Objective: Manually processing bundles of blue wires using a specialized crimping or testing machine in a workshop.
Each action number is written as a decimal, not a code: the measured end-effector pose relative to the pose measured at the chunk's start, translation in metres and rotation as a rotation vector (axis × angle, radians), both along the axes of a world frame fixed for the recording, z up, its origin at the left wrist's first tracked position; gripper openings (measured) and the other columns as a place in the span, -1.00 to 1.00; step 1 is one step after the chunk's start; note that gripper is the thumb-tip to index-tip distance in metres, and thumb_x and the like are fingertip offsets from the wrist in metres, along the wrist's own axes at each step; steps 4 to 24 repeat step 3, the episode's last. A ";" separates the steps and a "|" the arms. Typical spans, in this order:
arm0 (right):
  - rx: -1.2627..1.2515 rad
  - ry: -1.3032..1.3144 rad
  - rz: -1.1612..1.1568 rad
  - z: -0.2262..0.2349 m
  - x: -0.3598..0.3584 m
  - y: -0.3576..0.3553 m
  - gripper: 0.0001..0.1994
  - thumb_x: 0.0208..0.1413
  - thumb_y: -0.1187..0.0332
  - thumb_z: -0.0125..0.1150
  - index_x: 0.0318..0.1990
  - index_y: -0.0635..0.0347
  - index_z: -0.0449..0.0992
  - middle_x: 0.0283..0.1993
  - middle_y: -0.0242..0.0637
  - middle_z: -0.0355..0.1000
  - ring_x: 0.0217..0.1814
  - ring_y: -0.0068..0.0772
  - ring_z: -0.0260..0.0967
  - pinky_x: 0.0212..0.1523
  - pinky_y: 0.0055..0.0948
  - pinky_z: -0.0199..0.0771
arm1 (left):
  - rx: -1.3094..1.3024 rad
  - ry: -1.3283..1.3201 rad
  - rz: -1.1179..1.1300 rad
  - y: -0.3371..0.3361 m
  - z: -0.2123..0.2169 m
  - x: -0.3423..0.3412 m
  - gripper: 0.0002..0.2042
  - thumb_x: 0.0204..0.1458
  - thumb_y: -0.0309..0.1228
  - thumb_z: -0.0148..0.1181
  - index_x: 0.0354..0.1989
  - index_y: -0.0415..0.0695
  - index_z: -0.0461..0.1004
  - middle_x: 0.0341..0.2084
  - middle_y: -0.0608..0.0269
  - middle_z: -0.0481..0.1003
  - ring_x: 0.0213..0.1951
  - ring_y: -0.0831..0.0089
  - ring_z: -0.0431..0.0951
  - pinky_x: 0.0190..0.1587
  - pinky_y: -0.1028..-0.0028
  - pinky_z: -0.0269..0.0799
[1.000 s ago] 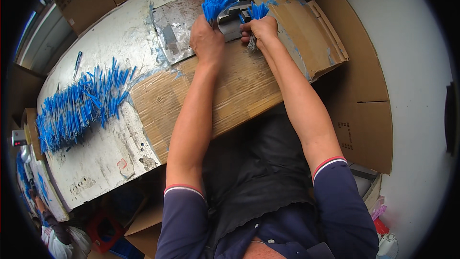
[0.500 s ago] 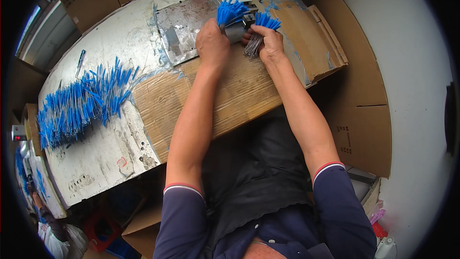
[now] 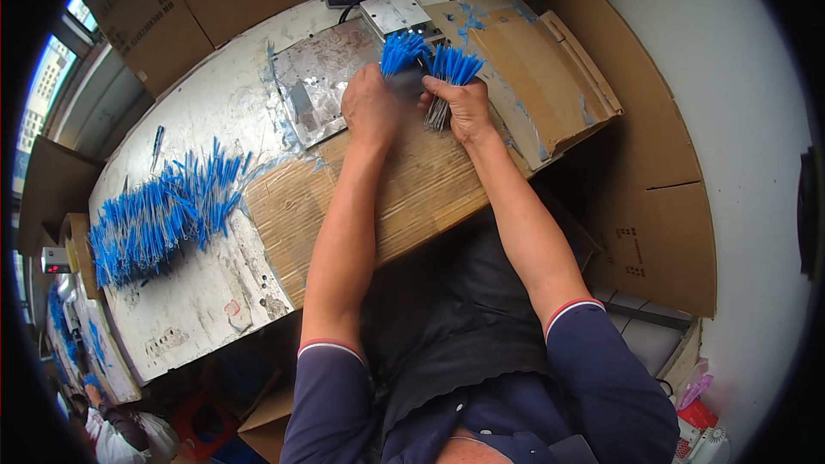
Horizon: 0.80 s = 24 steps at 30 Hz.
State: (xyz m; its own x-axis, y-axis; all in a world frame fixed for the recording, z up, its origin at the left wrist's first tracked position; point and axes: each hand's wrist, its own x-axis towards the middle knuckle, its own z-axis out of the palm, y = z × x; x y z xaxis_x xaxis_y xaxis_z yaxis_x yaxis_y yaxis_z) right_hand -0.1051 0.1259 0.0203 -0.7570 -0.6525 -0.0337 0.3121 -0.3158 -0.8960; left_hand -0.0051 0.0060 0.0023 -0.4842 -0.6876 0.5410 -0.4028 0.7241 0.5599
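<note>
One worn metal-topped bench [image 3: 198, 309] w/ cardboard sheets [image 3: 412, 198], boxes around.

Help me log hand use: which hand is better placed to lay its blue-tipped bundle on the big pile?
Probably the left hand: its bundle is on the side of the pile; the right hand would have to cross over.

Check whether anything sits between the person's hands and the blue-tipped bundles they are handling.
Nothing visible does. The left hand already grips one blue-tipped bundle, and the right hand grips the other bundle. Both are held above the metal plate, with no object between hand and bundle.
</note>
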 end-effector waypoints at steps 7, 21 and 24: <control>0.068 -0.032 0.071 0.002 -0.007 0.000 -0.78 0.01 0.55 0.42 -0.18 0.34 0.55 -0.34 -0.22 0.55 -0.45 -0.34 0.56 -0.45 -0.36 0.68 | 0.012 0.003 0.017 -0.004 -0.003 -0.005 -0.86 -0.04 -0.41 0.20 -0.32 -0.18 0.48 -0.34 0.01 0.54 -0.23 -0.01 0.57 -0.18 0.11 0.46; 0.068 -0.032 0.071 0.002 -0.007 0.000 -0.78 0.01 0.55 0.42 -0.18 0.34 0.55 -0.34 -0.22 0.55 -0.45 -0.34 0.56 -0.45 -0.36 0.68 | 0.012 0.003 0.017 -0.004 -0.003 -0.005 -0.86 -0.04 -0.41 0.20 -0.32 -0.18 0.48 -0.34 0.01 0.54 -0.23 -0.01 0.57 -0.18 0.11 0.46; 0.068 -0.032 0.071 0.002 -0.007 0.000 -0.78 0.01 0.55 0.42 -0.18 0.34 0.55 -0.34 -0.22 0.55 -0.45 -0.34 0.56 -0.45 -0.36 0.68 | 0.012 0.003 0.017 -0.004 -0.003 -0.005 -0.86 -0.04 -0.41 0.20 -0.32 -0.18 0.48 -0.34 0.01 0.54 -0.23 -0.01 0.57 -0.18 0.11 0.46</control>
